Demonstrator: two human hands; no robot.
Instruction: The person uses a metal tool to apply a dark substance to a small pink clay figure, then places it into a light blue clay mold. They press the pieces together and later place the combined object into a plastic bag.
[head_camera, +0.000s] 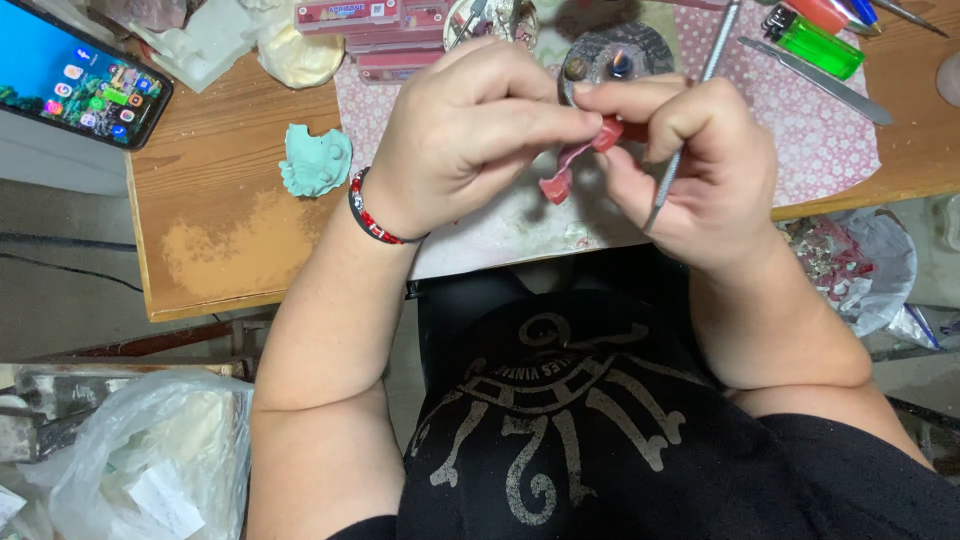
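My left hand (470, 135) and my right hand (690, 165) meet above the table's near edge, both pinching a small piece of red wax or clay (572, 165) between fingertips. The piece is a curved strip with a thicker lump at its top right. My right hand also holds a thin metal sculpting tool (690, 120) that runs up past my fingers. A red and black beaded bracelet (372, 212) circles my left wrist.
A teal moulded piece (315, 160) lies on the wooden table (220, 250). A phone (75, 75) sits far left, a green lighter (815, 40) and a metal blade (820, 80) on the patterned cloth (810, 140). A round dark dish (625, 50) and red boxes (375, 30) stand behind. Plastic bags (150, 450) lie below.
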